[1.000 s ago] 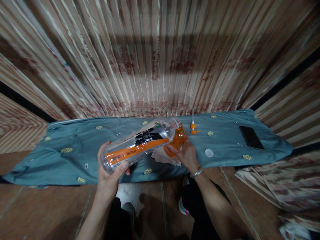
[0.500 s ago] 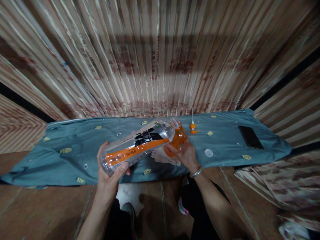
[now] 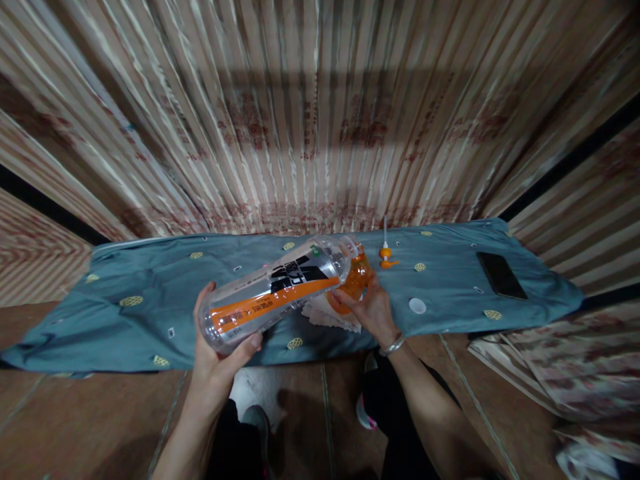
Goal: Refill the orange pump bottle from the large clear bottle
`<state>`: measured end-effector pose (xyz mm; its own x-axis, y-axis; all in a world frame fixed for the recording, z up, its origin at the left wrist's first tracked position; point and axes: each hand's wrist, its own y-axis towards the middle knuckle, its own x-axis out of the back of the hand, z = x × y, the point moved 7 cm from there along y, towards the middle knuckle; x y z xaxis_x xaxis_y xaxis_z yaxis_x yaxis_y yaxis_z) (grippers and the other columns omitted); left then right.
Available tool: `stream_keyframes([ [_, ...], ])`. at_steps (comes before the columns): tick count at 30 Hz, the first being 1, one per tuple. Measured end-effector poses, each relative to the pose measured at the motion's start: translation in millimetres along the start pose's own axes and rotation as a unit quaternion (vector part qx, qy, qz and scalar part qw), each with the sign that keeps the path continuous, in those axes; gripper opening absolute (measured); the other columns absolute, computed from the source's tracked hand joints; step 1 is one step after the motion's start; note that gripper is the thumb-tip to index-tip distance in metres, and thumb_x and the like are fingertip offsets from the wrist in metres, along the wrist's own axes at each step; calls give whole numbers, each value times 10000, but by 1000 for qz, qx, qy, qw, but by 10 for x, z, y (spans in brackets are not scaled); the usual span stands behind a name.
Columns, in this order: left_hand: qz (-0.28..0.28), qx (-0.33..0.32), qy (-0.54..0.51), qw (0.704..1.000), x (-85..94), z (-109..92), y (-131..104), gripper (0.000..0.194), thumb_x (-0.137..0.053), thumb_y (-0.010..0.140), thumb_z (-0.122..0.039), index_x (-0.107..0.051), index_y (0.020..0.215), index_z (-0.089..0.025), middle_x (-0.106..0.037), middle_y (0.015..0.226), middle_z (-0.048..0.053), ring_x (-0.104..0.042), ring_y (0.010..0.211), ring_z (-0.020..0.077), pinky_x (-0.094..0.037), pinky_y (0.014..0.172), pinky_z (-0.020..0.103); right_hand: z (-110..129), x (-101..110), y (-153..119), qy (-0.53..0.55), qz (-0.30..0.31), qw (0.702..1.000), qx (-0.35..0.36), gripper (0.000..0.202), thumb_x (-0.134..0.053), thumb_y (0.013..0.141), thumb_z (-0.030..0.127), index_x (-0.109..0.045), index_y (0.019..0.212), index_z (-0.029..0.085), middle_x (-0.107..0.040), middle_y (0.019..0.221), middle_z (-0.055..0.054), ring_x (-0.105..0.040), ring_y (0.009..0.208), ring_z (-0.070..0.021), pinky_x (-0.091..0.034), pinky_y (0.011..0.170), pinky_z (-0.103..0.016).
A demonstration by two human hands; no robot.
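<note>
My left hand [image 3: 220, 363] is wrapped round the base end of a clear plastic drink bottle [image 3: 280, 287] with a silver, black and orange label. The bottle is tilted, and its neck points right and slightly up. Its mouth meets the top of a small orange bottle [image 3: 356, 275]; whether liquid passes between them I cannot tell. Fingers and thumb of my right hand [image 3: 373, 307] hold the orange bottle over a white paper tissue [image 3: 327, 317]. An orange pump top [image 3: 385, 255] with a clear tube lies behind, to the right.
A blue-green cloth with yellow patterns [image 3: 150, 280] covers the narrow table. To the right lie a white round cap [image 3: 417, 306] and a black phone [image 3: 501, 275]. Striped curtains [image 3: 280, 133] hang behind and at both sides.
The thumb of my left hand has shifted slightly right and down along the clear bottle, and the label has turned a little. My right hand and the orange bottle have stayed in place.
</note>
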<state>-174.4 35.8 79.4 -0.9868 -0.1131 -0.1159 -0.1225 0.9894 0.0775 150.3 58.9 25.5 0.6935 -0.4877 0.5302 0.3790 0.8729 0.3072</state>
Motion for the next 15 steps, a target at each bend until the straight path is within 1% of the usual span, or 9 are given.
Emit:
stream_keyframes([
  [3,1,4,12,1000,13,22,16,1186,-1010,599,-305,-347,1581,-281,-712,1134,30,-678,678,140,-614,584,262,-8,2,2,-13,-5,1000,-3,721,-814,761,577,-604,1307,156,-831,1047,-159,-814,905,-354,-644,771,-442],
  [5,3,9,19,1000,14,24,21,1207,-1009,601,-321,-323,1592,-270,-726,1070,19,-686,657,147,-618,581,267,-18,-1,2,-20,-5,1000,-8,706,-815,762,584,-606,1291,166,-830,1051,-158,-813,916,-346,-641,771,-424],
  [8,5,13,21,1000,11,13,19,1225,-1010,599,-333,-306,1599,-261,-736,1021,12,-697,641,162,-627,576,284,-26,-5,4,-22,-2,1000,-15,705,-828,749,593,-609,1269,171,-825,1042,-159,-810,918,-360,-644,776,-443],
  [12,3,17,11,1000,22,17,19,1246,-1024,557,-292,-332,1594,-278,-750,1080,32,-716,657,179,-631,569,294,-23,-5,2,-22,-1,1000,-16,699,-830,755,559,-603,1294,175,-821,1034,-149,-804,911,-366,-649,780,-470],
  [15,3,18,3,1000,27,30,22,1254,-1028,542,-284,-342,1591,-295,-760,1061,23,-704,617,184,-637,567,324,-25,-7,-2,-10,-3,1000,-11,672,-824,768,558,-606,1283,186,-821,1042,-144,-804,918,-365,-654,778,-476],
])
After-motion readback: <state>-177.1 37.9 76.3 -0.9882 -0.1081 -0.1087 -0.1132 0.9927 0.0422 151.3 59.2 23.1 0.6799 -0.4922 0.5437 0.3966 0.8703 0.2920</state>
